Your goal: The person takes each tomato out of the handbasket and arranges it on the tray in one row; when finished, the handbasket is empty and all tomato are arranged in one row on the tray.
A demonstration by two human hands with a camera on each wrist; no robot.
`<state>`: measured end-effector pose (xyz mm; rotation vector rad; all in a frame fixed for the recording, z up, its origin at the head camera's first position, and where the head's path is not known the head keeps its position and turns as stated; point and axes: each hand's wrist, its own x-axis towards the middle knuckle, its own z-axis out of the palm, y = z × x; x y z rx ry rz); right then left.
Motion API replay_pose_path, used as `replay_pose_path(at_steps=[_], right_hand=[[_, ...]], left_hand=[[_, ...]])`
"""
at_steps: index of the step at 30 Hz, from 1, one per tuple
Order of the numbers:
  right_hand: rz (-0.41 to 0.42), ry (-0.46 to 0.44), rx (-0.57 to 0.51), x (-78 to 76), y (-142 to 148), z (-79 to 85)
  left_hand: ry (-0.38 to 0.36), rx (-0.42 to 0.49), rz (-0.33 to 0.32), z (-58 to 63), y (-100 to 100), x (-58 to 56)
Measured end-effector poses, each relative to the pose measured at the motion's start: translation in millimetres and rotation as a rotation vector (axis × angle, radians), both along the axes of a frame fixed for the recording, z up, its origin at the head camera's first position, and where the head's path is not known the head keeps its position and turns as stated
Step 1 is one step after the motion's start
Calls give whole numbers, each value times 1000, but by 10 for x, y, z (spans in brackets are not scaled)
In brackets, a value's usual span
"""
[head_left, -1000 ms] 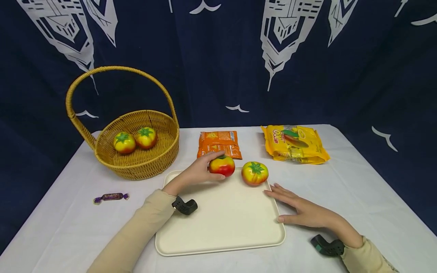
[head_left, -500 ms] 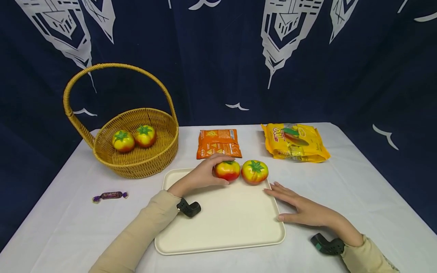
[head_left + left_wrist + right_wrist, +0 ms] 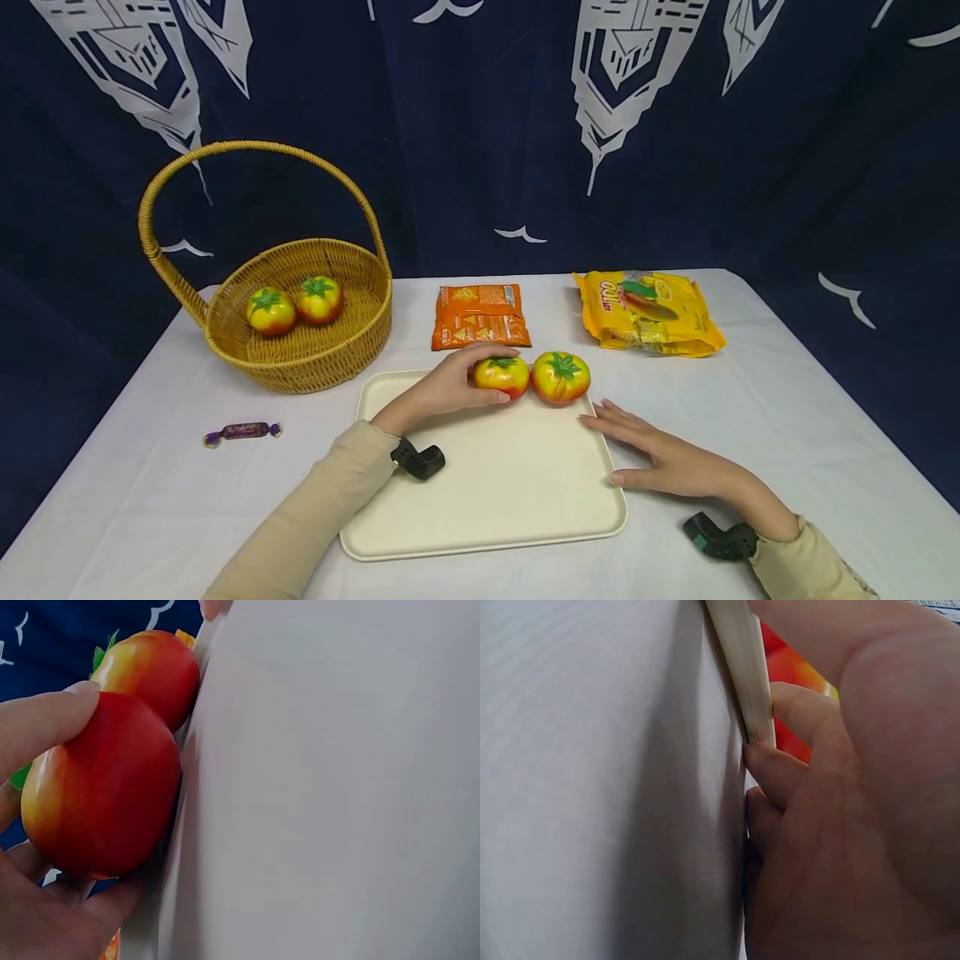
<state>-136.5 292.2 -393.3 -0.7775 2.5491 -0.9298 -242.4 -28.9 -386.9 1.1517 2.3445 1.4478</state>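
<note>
My left hand (image 3: 448, 385) grips a yellow-and-red tomato (image 3: 501, 377) with a green leafy top at the tray's far edge. Its thumb lies on the near side in the left wrist view, fingers around the other side of the tomato (image 3: 112, 787). A second tomato (image 3: 560, 377) sits just right of it, at the far right corner of the cream tray (image 3: 502, 492). With fingers spread and mostly straight, my right hand (image 3: 667, 458) rests at the tray's right edge. In the right wrist view its fingertips touch the tray rim (image 3: 746, 667).
A wicker basket (image 3: 330, 354) with a tall handle stands at the back left, holding two similar tomatoes (image 3: 296, 306). A purple wrapped candy (image 3: 243, 430) lies in front of it. Behind the tray are an orange packet (image 3: 480, 315) and a yellow snack bag (image 3: 648, 312).
My left hand has shifted right with its tomato, bringing it close beside the second one. The tomato's green top now faces more upward. My right hand has stayed put.
</note>
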Motion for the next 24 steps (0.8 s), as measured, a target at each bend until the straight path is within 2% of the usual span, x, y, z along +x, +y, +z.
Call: replay_pose_path(at_steps=[7,11,14,17,20,24], right_hand=[[-4,-10,-2,-3,-4,-13],[-2,-7,0,-10,-5,-10],[0,-2,3,-18,-7,-4],[-4,3,4,-26,-6,2],[-2,1,-3,-23,-1,4],[9,-3,-15,3,2,-5]], left_hand=[[2,-38,34,36,-40,20],[-31,-4,30,143,-143,29],[-33,31,37,312,-274,21],[-24,55,81,552,-451,-7],[-19,68,147,837,-679,-29],[9,85,274,1089,-1064,-136]])
